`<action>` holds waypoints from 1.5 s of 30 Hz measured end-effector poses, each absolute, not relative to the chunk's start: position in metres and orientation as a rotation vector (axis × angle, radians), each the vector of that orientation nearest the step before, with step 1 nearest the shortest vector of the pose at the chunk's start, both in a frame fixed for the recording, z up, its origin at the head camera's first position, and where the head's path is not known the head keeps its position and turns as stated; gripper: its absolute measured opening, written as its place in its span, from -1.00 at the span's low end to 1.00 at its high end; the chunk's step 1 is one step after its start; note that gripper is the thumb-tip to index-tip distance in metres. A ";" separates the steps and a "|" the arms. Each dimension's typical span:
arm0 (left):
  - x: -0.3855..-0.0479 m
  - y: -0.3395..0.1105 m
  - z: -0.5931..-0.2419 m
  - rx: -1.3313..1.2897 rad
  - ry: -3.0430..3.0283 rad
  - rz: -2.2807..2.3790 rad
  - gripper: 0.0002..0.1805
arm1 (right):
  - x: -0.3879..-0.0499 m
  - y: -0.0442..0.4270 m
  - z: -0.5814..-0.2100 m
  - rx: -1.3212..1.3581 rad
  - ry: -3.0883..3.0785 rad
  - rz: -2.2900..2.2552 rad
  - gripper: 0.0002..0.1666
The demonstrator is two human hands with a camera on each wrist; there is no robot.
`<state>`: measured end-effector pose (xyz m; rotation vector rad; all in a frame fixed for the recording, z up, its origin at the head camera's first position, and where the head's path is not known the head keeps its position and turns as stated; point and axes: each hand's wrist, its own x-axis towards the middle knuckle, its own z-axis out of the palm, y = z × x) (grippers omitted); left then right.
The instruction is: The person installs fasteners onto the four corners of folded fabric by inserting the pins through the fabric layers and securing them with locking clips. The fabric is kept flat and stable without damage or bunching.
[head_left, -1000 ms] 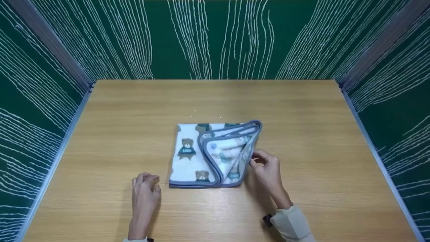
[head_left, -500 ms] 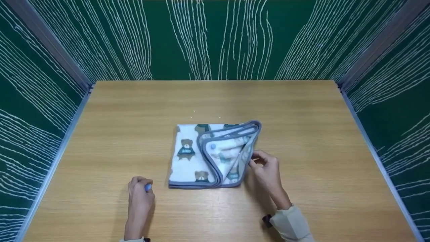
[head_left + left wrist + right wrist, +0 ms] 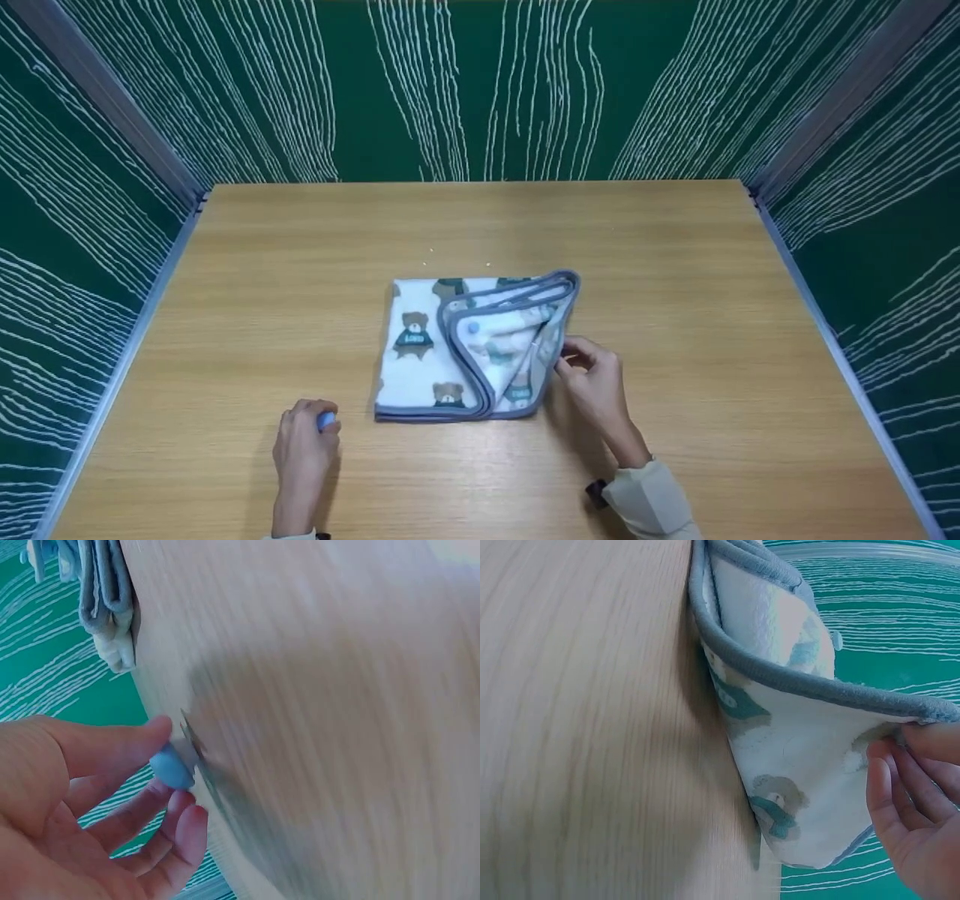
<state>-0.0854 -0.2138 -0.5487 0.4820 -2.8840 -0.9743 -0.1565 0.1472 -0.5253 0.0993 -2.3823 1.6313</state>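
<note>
A folded baby blanket [image 3: 416, 375], white with brown bears in green tops and grey-blue piping, lies on the table. Its right part is turned back, showing a round blue spot [image 3: 473, 328]. At its right edge my right hand [image 3: 596, 382] pinches the cloth, lifting that side off the wood in the right wrist view. Left of the blanket and apart from it, my left hand [image 3: 304, 446] holds a small rounded blue piece [image 3: 172, 766] between thumb and fingers. A pale part sticks out of that piece towards the table; its exact kind is unclear.
The wooden table [image 3: 675, 262] has a few tiny white specks [image 3: 424, 263] behind the blanket. Green walls [image 3: 525, 90] with wavy white lines stand at the back and both sides, joined by grey posts [image 3: 135, 97].
My left hand has moved slightly left and towards me, turning so that the blue piece now shows. The right hand keeps its hold, and the blanket's shape stays the same.
</note>
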 end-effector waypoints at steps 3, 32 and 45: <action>-0.087 -0.212 -0.547 0.486 -2.896 -0.994 -0.72 | -0.150 0.143 -0.511 0.090 -2.397 1.621 -0.79; -0.106 -0.145 -0.522 -0.022 -2.530 -1.436 -0.78 | -0.156 0.150 -0.525 0.086 -2.401 1.608 -0.81; -0.123 -0.110 -0.508 -0.302 -2.456 -1.469 -0.76 | -0.154 0.150 -0.522 0.101 -2.416 1.601 -0.79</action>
